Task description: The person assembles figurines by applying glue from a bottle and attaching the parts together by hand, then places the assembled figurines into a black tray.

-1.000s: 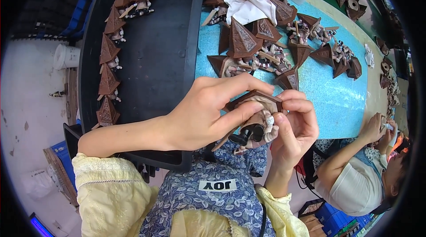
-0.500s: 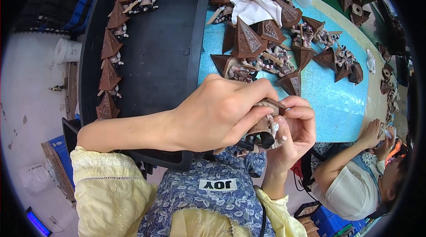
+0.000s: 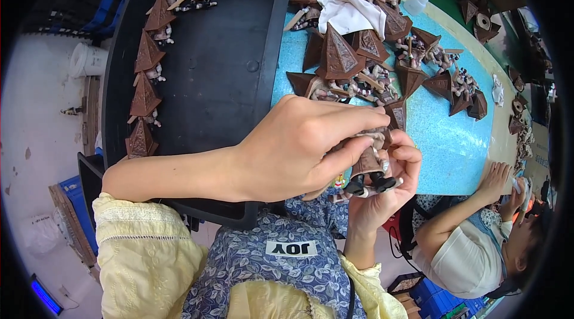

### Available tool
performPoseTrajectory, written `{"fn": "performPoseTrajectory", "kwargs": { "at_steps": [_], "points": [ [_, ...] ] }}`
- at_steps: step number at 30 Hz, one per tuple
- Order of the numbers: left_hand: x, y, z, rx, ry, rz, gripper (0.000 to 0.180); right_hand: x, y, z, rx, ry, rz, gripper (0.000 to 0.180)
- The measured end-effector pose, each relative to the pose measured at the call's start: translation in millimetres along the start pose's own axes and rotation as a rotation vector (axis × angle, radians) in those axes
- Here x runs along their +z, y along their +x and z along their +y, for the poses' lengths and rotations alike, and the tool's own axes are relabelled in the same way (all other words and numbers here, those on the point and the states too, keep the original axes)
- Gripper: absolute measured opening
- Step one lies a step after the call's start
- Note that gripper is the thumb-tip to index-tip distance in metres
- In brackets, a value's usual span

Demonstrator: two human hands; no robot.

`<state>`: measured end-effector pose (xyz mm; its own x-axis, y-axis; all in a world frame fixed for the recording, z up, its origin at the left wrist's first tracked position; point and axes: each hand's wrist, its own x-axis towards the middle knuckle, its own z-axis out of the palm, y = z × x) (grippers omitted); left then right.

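Note:
Between my two hands is a small painted figurine (image 3: 366, 165) with a pale brown coat and black boots, its boots toward me. My left hand (image 3: 299, 145) reaches across from the left, thumb and fingers closed on the figurine's upper part. On its other side my right hand (image 3: 402, 175) supports it with curled fingers, the thumb partly hidden behind it. The figurine's top is mostly covered by my left fingers. Just beyond my hands lie several similar figurines with brown pointed tops (image 3: 341, 56) on a blue work surface (image 3: 451, 154).
At the left, a black tray (image 3: 218, 80) holds a row of figurines with brown pointed tops (image 3: 146, 96) along its left side. A white cloth (image 3: 350, 8) lies on the far pile, near a small squeeze bottle (image 3: 417, 3). A co-worker (image 3: 463, 247) works at the right.
The figurine has tilted in my hands, so its coat and boots show more. My left index finger now extends farther over its top. The co-worker's hands have shifted at the right.

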<state>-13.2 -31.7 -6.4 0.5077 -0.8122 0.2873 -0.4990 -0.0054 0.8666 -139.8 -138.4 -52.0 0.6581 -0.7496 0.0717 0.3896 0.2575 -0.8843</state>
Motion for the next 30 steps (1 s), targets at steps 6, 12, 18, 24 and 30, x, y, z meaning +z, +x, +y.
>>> {"fn": "performPoseTrajectory", "kwargs": {
  "at_steps": [6, 12, 18, 24, 30],
  "points": [
    [-1, -2, 2, -0.036, 0.026, 0.0, 0.026, 2, -4, 1, -0.03, -0.064, -0.011, 0.022],
    [0, -4, 2, -0.017, 0.027, 0.035, 0.024, 6, -6, -1, -0.044, -0.101, -0.005, 0.021],
    [-1, -7, 1, -0.046, -0.018, 0.004, 0.023, -1, 14, -13, 0.03, -0.168, -0.155, 0.026],
    [-2, -9, -1, -0.065, -0.038, -0.051, 0.023, -6, 30, -21, -0.008, -0.294, -0.316, 0.026],
    [-2, -10, -4, -0.091, -0.066, -0.092, 0.024, -4, 27, -22, -0.1, -0.443, -0.314, 0.024]
  ]
}}
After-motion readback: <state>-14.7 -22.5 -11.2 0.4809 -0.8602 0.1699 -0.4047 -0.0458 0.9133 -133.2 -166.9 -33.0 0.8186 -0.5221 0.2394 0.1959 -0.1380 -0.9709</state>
